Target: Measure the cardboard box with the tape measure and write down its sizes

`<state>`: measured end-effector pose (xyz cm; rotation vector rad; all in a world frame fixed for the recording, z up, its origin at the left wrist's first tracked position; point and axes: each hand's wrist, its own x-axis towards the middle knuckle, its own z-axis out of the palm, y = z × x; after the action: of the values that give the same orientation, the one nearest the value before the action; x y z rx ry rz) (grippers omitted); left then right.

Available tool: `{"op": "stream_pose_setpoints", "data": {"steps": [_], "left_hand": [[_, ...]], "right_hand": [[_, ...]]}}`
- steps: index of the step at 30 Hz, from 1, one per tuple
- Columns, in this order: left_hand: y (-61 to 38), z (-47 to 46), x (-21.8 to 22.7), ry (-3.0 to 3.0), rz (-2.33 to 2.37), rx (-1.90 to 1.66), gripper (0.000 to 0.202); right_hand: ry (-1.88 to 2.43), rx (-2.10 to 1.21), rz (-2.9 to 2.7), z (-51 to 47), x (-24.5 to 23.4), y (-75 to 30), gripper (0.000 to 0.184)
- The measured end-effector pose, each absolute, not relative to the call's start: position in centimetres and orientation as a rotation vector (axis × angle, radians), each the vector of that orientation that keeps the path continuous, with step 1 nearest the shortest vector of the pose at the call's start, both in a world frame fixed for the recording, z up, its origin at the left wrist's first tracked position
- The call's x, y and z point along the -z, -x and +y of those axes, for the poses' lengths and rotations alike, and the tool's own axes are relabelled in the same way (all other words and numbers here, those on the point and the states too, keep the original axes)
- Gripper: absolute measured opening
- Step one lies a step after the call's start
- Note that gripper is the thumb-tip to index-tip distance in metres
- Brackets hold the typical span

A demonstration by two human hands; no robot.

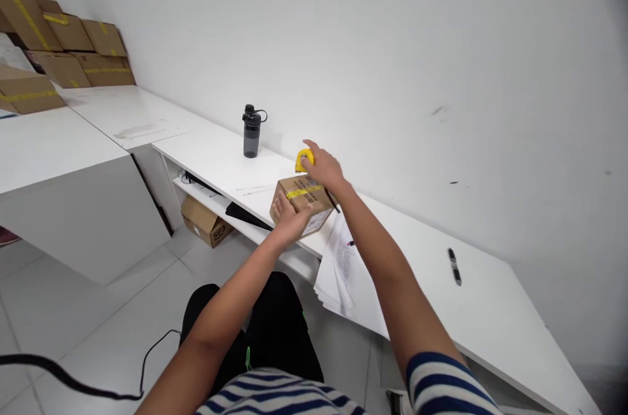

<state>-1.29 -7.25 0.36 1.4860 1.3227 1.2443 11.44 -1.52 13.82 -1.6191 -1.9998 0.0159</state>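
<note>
Gripping tape meas. (299,162) w/ R hand (324,168), L hand (290,218) clasped on cardbd. box (314,198), wht. desk (196,148), scuffed wht. wall (392,61), grey tiled flr. (122,310)

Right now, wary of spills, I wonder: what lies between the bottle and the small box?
The head view shows only marked white tabletop between bottle and box.

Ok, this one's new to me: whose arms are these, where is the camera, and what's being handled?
No machine here: these are a person's two bare hands, filmed by one camera worn on the head, looking forward and down. The left hand grips a small yellow-taped brown cardboard box; the right hand holds a yellow tape measure close to it. On the long white table there are a dark see-through bottle, white paper sheets and a slim black pen-like object.
</note>
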Motion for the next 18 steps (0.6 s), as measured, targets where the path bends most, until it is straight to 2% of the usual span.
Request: {"op": "stream_pose_setpoints", "data": {"steps": [2,6,10,14,18], "left_hand": [[1.3,-7.7,-1.6,-1.380,1.461,-1.237,0.110],[3.8,-5.7,-4.4,-1.483,1.460,-1.364,0.103],[6.7,-3.1,-5.5,-1.802,1.326,-1.066,0.097],[7.4,-2.6,-5.7,-1.880,1.316,-0.959,0.097],[7.1,-2.4,-5.2,-1.835,1.340,-0.865,0.084]], "right_hand": [[1.627,-0.012,-1.979,-1.9,-12.5,-10.9,0.061],[1.546,-0.094,-1.965,-2.4,-10.1,-10.2,0.061],[1.533,-0.136,-1.990,-2.7,-8.9,-9.9,0.060],[1.487,-0.158,-2.047,-2.7,-8.5,-9.9,0.058],[1.407,-0.197,-2.037,-2.7,-8.3,-10.6,0.053]]}}
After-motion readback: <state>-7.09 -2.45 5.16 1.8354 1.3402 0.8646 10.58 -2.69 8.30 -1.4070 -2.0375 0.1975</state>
